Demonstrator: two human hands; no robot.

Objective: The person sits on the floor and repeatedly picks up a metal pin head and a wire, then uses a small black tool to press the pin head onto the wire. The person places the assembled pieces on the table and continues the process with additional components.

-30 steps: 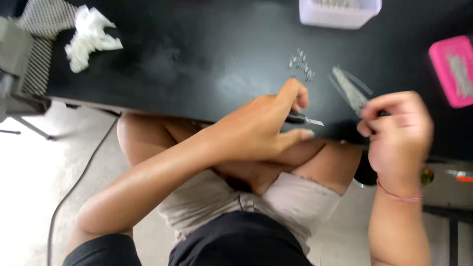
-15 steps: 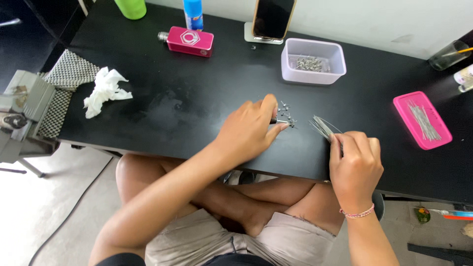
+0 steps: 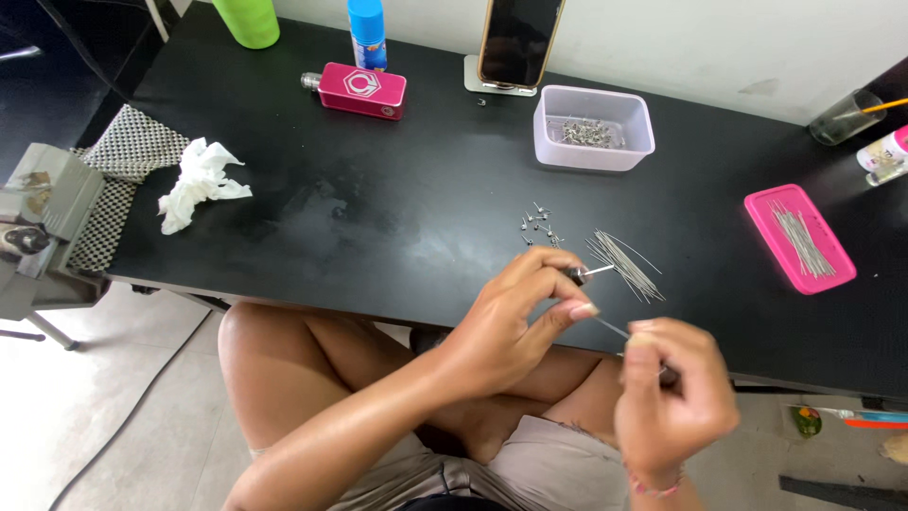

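My left hand is over the near edge of the black table, pinching a small dark tool with a metal tip. My right hand is just below and to the right, off the table edge, fingers closed on a thin metal wire that runs up toward the left fingertips. A loose bundle of thin wires lies on the table right beyond the hands. Several tiny metal pieces are scattered a little farther back.
A clear plastic box with metal bits stands at the back, a pink tray of wires to the right. A crumpled white tissue, a pink rectangular device, a propped phone, a green cup and a vise are also there.
The view has tilted up so more of the table shows. Both hands have drawn back from the tabletop toward my lap, and the right hand now holds a single wire.
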